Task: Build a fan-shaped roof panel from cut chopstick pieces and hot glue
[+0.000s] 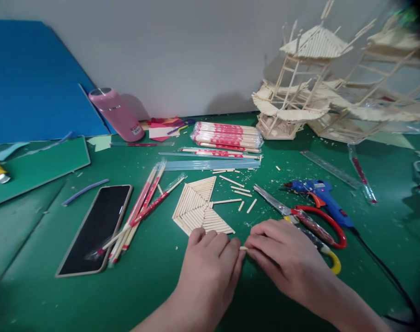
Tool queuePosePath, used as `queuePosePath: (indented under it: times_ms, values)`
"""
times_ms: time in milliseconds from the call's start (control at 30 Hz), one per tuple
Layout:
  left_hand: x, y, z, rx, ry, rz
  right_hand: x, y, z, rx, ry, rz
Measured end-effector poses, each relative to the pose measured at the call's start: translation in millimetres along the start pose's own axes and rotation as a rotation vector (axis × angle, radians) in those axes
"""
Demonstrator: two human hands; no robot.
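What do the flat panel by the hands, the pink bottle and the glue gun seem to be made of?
Flat panel: apparently unpainted wood, matte; pale, thin sticks side by side.
Pink bottle: painted metal or plastic; its smooth, even colour leaves that open.
Glue gun: probably plastic; smooth blue, molded-looking body.

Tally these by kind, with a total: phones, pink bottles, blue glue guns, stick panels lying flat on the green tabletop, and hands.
Phone: 1
Pink bottle: 1
Blue glue gun: 1
Flat stick panel: 1
Hands: 2 (left hand, right hand)
Total: 6
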State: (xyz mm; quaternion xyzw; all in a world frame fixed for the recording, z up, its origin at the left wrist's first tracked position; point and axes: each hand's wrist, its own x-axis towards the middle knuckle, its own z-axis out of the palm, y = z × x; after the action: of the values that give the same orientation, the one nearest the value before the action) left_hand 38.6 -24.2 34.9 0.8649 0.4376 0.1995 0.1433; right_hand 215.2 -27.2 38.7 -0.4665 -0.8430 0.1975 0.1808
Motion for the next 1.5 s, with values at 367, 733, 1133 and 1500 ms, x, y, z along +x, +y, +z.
queuePosePath:
  times_ms: [367, 733, 1133, 1500]
  values:
    - [1, -2, -2.4, 0.036, 0.035, 0.049, 0, -2, -2, 0.009, 0.043, 0.003]
    - [2, -10, -3.6, -0.134, -0.062, -0.039, 6, -10, -6, -0.074, 0.049, 0.012]
    - [17, -41, -30.6, -0.893, 0.082, -0.56, -88, 66, -8, -0.443, 0.265, 0.499]
    - [50, -30, -34.1, -1.452, 0.221, -0.662, -63, 65, -20, -0.128, 0.022, 0.686]
